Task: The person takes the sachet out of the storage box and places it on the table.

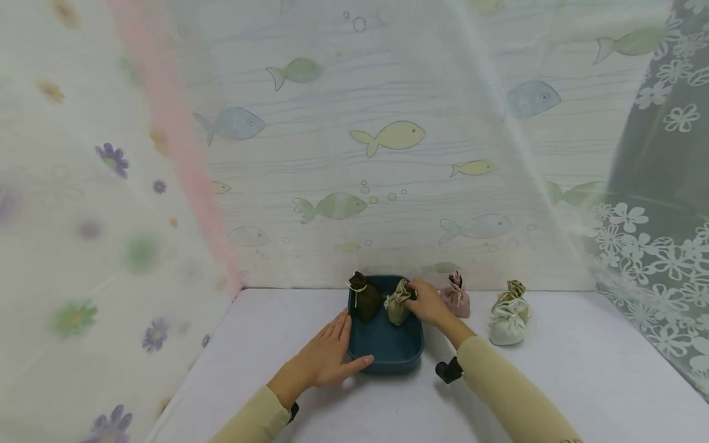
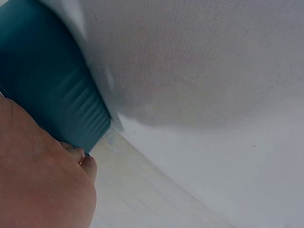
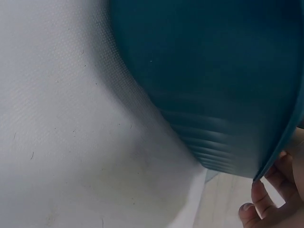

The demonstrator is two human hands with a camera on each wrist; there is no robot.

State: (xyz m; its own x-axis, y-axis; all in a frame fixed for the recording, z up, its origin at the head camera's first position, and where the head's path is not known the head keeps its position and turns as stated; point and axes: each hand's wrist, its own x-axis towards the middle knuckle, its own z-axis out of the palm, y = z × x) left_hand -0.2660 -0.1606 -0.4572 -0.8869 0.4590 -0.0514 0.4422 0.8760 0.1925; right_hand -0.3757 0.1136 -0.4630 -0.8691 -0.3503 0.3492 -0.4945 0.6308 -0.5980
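A dark blue plastic bin (image 1: pixel 388 347) stands on the white table. My left hand (image 1: pixel 327 357) rests along its left side, fingers extended, with the thumb reaching over the rim. Inside the bin at the back left is a dark brown drawstring pouch (image 1: pixel 368 303). My right hand (image 1: pixel 429 306) pinches an olive-green drawstring pouch (image 1: pixel 397 307) near its gathered neck, over the bin's right part. Whether that pouch touches the bin floor I cannot tell. In the right wrist view the bin wall (image 3: pixel 204 85) hides the pouches, and only some fingers (image 3: pixel 261 197) show beyond the rim.
Right of the bin stands a pink drawstring pouch (image 1: pixel 457 301), partly behind my right hand. Farther right a white pouch (image 1: pixel 508 326) stands in front of a gold-green pouch (image 1: pixel 516 288). A fish-patterned curtain (image 1: pixel 388 184) hangs behind the table (image 1: pixel 576 369).
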